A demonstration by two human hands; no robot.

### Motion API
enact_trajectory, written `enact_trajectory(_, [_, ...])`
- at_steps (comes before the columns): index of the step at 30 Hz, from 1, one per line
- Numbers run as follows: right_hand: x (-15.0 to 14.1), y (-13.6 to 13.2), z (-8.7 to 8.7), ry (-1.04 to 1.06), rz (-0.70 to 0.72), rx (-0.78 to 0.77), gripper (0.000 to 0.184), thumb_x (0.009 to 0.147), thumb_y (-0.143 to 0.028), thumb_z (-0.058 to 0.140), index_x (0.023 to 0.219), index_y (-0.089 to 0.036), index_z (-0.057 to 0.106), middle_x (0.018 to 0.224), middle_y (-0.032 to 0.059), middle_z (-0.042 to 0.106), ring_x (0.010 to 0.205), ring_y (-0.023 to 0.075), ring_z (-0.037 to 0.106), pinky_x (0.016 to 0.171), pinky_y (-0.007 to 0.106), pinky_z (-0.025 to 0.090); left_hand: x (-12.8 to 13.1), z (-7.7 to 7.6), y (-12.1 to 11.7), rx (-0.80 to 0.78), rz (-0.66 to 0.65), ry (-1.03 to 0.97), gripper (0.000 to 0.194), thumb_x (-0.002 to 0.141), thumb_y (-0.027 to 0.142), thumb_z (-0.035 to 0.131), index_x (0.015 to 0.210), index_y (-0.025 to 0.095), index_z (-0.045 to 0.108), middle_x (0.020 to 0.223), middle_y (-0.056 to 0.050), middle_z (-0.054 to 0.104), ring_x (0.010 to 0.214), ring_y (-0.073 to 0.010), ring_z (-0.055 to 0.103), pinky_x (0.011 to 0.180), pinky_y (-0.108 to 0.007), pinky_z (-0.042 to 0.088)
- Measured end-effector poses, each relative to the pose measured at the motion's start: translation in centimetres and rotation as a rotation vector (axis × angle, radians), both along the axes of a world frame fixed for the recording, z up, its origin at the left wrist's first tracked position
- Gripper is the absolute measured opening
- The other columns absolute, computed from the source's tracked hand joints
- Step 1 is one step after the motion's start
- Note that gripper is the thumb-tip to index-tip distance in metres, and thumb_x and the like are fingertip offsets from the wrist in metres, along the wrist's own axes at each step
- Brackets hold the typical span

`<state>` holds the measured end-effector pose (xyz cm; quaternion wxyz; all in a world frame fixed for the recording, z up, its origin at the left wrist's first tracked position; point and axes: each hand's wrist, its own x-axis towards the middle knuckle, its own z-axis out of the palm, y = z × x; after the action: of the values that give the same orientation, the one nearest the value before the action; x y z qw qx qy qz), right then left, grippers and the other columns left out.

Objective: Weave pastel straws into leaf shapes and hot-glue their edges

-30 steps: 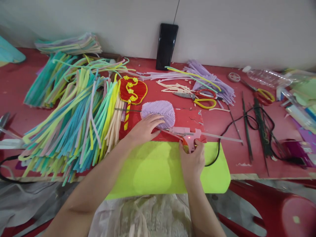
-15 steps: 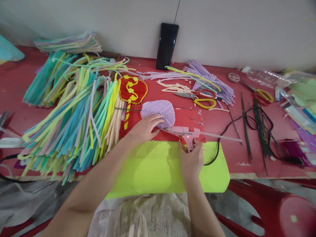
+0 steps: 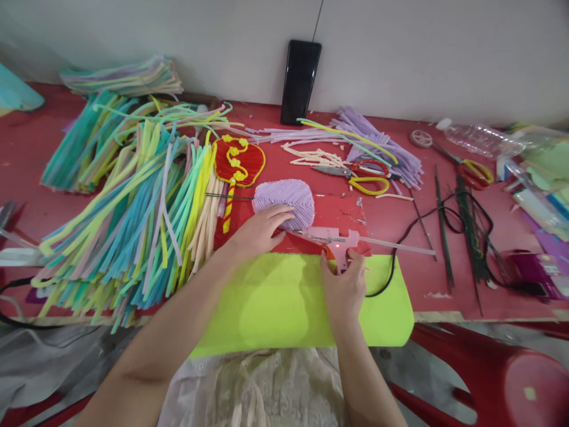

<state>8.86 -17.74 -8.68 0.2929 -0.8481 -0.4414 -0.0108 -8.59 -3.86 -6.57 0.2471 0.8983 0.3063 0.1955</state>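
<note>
A lilac fan-shaped piece of pipe cleaners [image 3: 296, 198], with a dark wire stem pointing left, lies on the red work surface. My left hand [image 3: 262, 228] grips its near edge, fingers on top and thumb at the rim. In my right hand [image 3: 347, 284] is a pink hot glue gun [image 3: 326, 235], held by its handle, its small light glowing. The nozzle meets the fan's lower edge near my left fingertips. A clear glue stick [image 3: 400, 245] juts from the back of the gun. Beyond my left hand lies a red and yellow pipe-cleaner fan [image 3: 240, 160].
Bundles of coloured pipe cleaners [image 3: 146, 219] fill the left side. Scissors [image 3: 367, 178] and lilac pipe cleaners [image 3: 386, 151] lie behind the gun. A black cord [image 3: 411, 228] runs right, past dark wires [image 3: 469, 237]. A phone [image 3: 301, 83] leans on the wall.
</note>
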Motion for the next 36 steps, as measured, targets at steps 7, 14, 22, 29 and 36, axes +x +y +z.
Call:
enact_trajectory(7, [0.11,-0.02,-0.10,-0.005,0.013,-0.023,0.043,0.082,-0.048,0.052,0.109,-0.015,0.050,0.099,0.0156,0.065,0.087,0.0272,0.063,0.067,0.035,0.047,0.05,0.16,-0.09,-0.013,0.003,0.016,0.036,0.087,0.017,0.051,0.124,0.015,0.053,0.136,-0.012,0.052,0.131,-0.0216,0.044,0.112,-0.043,0.036])
enact_trajectory(14, [0.17,-0.09,-0.23,0.002,0.011,-0.019,0.041,0.082,-0.046,0.052,0.109,-0.014,0.050,0.101,0.0162,0.065,0.088,0.0269,0.063,0.069,0.036,0.048,0.05,0.01,-0.08,-0.008,0.008,0.018,0.037,0.087,0.016,0.052,0.124,0.015,0.053,0.136,-0.011,0.052,0.131,-0.0212,0.044,0.112,-0.042,0.036])
enact_trajectory(22, [0.18,-0.11,-0.01,0.002,0.021,-0.016,0.040,0.083,-0.044,0.051,0.109,-0.015,0.051,0.102,0.0158,0.065,0.086,0.0260,0.062,0.066,0.035,0.046,0.00,0.17,-0.07,-0.011,0.010,0.029,0.037,0.087,0.017,0.051,0.124,0.015,0.053,0.138,-0.011,0.051,0.132,-0.0216,0.043,0.112,-0.042,0.037])
enact_trajectory(29, [0.20,-0.19,0.02,0.018,0.040,0.003,0.040,0.083,-0.043,0.049,0.111,-0.015,0.050,0.105,0.0169,0.064,0.088,0.0251,0.062,0.068,0.036,0.048,0.02,0.10,-0.01,-0.005,0.002,0.020,0.037,0.087,0.017,0.051,0.124,0.018,0.053,0.138,-0.010,0.051,0.131,-0.0215,0.044,0.112,-0.044,0.037])
enact_trajectory(36, [0.27,-0.14,-0.07,0.015,0.026,-0.026,0.039,0.084,-0.045,0.048,0.110,-0.015,0.050,0.104,0.0169,0.064,0.088,0.0267,0.062,0.066,0.036,0.047,-0.03,0.18,-0.06,-0.016,0.008,0.032,0.038,0.087,0.017,0.051,0.125,0.016,0.052,0.138,-0.010,0.051,0.132,-0.0214,0.044,0.112,-0.043,0.036])
